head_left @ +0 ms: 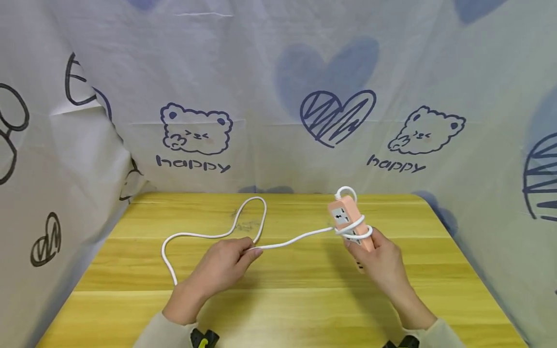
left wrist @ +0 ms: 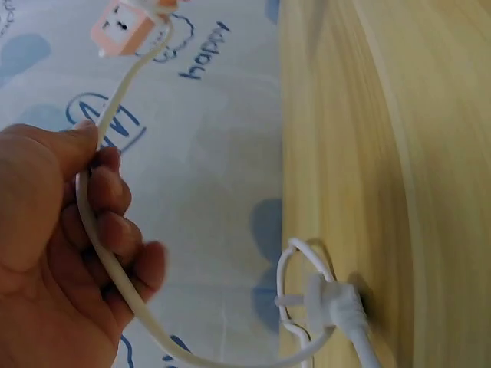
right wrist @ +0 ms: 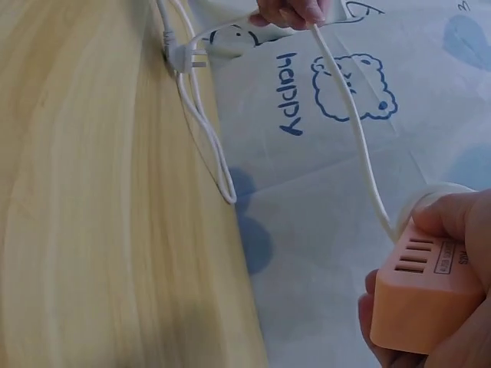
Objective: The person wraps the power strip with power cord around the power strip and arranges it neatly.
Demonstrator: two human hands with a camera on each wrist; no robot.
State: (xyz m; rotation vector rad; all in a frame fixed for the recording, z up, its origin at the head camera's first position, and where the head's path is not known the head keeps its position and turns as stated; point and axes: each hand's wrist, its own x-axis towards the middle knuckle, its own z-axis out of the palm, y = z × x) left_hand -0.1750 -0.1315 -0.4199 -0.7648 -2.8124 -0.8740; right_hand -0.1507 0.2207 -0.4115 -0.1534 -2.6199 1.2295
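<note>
Sleeves [head_left: 163, 333] lie nearest, at the bottom edge of the head view. Well apart, the left hand [head_left: 222, 266] pinches the cord [head_left: 300, 237] at lower left of centre, and the right hand [head_left: 385, 261] grips the strip [head_left: 351, 209], right of centre, with cord looped round it. Slack between the hands could let those loops slip; a hasty pull could snag the plug [left wrist: 336, 305], lower right in the left wrist view, on the loose cord beside it.

Yellow wood-grain table [head_left: 304, 309], pale cloth backdrop [head_left: 261, 63], blue hearts [head_left: 322, 72], bear drawings [head_left: 197, 129], "happy" lettering [head_left: 193, 164]
</note>
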